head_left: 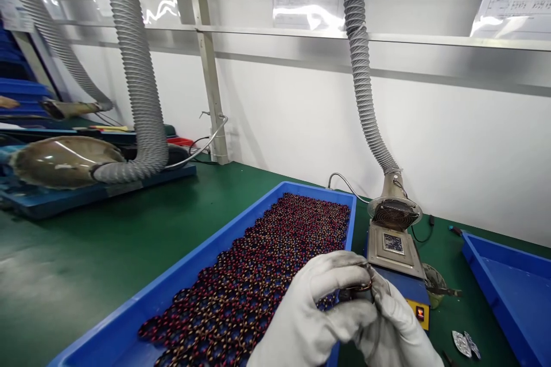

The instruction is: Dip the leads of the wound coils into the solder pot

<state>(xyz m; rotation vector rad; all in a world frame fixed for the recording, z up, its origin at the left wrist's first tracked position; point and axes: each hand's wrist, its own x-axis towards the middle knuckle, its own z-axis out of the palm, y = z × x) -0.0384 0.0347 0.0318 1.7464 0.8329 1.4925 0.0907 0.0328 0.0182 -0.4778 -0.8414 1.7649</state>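
Observation:
Both hands wear white gloves and meet at the bottom centre. My left hand (pixel 316 309) curls its fingers round a small dark coil (pixel 358 291) with copper-coloured wire. My right hand (pixel 398 327) closes on the same coil from the right. They hover over the near right corner of a long blue tray (pixel 193 266) packed with several rows of dark red and copper wound coils (pixel 275 258). Just right of the hands stands a small solder pot (pixel 394 246) on a blue base.
A grey ribbed extraction hose (pixel 364 92) drops to a round intake above the pot. Two more hoses (pixel 138 69) with hoods lie at the left on the green bench (pixel 86 252). Another blue tray (pixel 512 292) sits at the right edge. Small metal pieces (pixel 465 344) lie nearby.

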